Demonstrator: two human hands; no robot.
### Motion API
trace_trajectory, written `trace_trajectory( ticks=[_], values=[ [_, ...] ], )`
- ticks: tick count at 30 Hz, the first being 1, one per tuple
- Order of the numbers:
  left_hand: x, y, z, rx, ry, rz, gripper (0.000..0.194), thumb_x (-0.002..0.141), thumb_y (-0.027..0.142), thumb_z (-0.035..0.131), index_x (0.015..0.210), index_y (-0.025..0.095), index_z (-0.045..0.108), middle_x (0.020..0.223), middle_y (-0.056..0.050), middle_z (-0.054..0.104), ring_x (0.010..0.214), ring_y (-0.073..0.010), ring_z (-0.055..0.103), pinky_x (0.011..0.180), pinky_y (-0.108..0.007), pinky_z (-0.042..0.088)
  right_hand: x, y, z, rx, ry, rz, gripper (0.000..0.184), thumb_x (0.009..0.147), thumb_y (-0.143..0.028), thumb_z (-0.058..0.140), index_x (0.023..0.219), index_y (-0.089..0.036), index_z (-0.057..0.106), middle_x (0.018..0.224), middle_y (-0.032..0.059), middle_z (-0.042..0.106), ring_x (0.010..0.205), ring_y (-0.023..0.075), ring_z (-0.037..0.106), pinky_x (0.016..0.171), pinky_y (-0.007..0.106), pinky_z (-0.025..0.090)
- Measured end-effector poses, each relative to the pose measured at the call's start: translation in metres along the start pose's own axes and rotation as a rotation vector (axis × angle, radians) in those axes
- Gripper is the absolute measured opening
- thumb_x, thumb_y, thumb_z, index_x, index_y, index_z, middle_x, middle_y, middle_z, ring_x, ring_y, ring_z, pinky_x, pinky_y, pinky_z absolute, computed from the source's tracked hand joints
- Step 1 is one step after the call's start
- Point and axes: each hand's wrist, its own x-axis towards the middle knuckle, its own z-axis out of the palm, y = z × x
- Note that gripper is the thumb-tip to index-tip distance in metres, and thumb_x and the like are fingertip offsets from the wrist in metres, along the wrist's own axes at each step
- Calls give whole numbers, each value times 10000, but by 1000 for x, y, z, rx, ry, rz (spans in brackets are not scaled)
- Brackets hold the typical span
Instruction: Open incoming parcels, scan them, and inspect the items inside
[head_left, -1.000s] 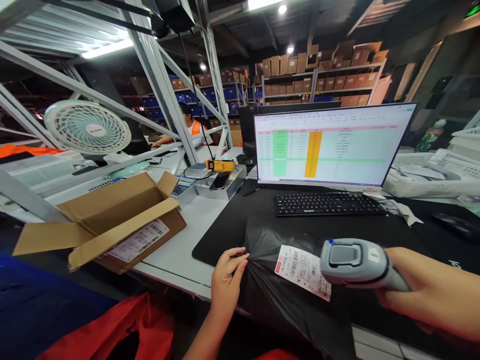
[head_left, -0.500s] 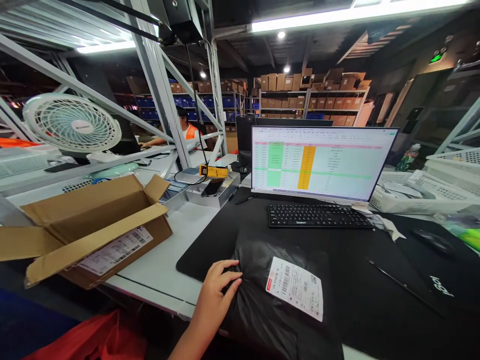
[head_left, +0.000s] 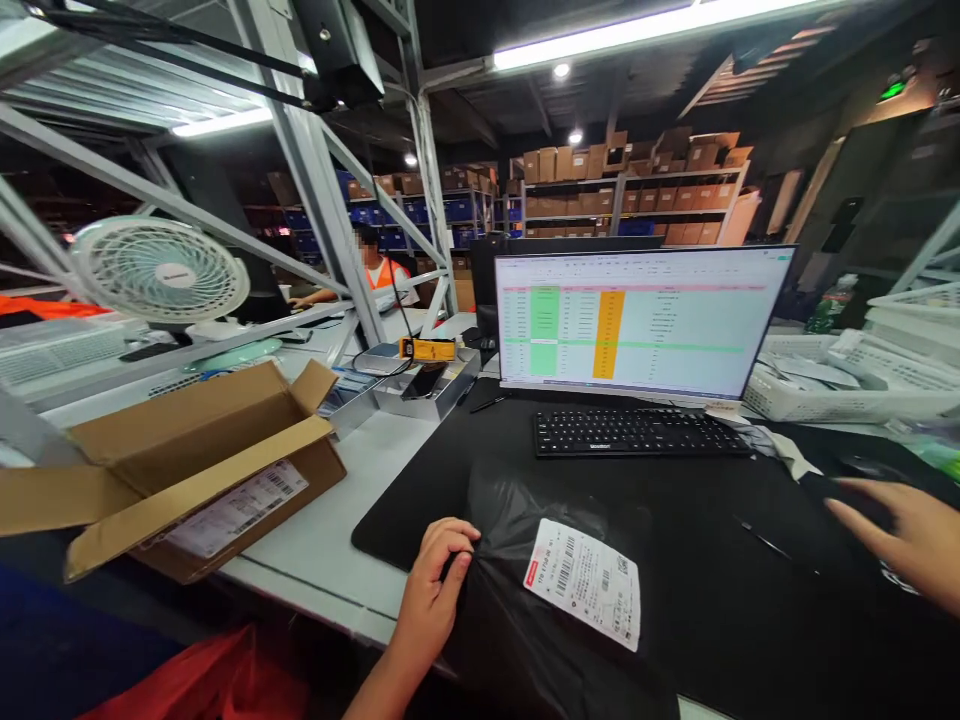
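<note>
A black plastic parcel bag [head_left: 525, 610] lies on the black desk mat [head_left: 705, 560] in front of me, with a white shipping label [head_left: 583, 582] on its top. My left hand [head_left: 435, 590] pinches the bag's left edge, fingers closed on the plastic. My right hand [head_left: 904, 535] reaches in from the right edge above the mat, fingers stretched out and blurred, holding nothing. It hovers close to a dark mouse [head_left: 862, 470].
A keyboard [head_left: 637, 432] and a monitor [head_left: 637, 320] showing a spreadsheet stand behind the bag. An open cardboard box [head_left: 187, 470] sits at the left, a desk fan [head_left: 159, 272] behind it. White baskets [head_left: 847, 385] are at the right. Another person in an orange vest [head_left: 375, 265] works farther back.
One second ago my right hand held a grey scanner over the label. It then left the view and has now come back empty at the right. My left hand has tightened on the bag's edge.
</note>
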Motion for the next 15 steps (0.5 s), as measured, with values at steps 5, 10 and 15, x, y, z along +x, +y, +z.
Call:
trace_trajectory(
  ticks=[5, 10, 15],
  values=[
    [-3, -15, 1, 86, 9, 77, 176, 983, 327, 514, 891, 271, 652, 984, -12, 717, 981, -181, 667, 853, -285, 544, 24, -22, 46, -81, -186, -74, 429, 921, -370, 456, 1250, -147, 617, 1220, 177, 614, 1103, 290, 605, 991, 451, 495],
    [-3, -27, 4, 127, 17, 106, 174, 971, 361, 526, 936, 288, 680, 970, 5, 729, 946, -175, 696, 823, -268, 576, 48, -42, 94, -148, -282, -107, 408, 892, -205, 561, 1294, -148, 606, 1329, 143, 565, 1227, 254, 535, 1084, 396, 435],
    [-6, -27, 8, 133, 56, 98, 165, 964, 378, 542, 917, 279, 665, 922, -3, 730, 882, -177, 699, 772, -267, 595, 64, -52, 126, -223, -289, -14, 373, 918, -220, 615, 1283, -142, 603, 1384, 139, 526, 1268, 280, 500, 1076, 484, 425]
  ],
)
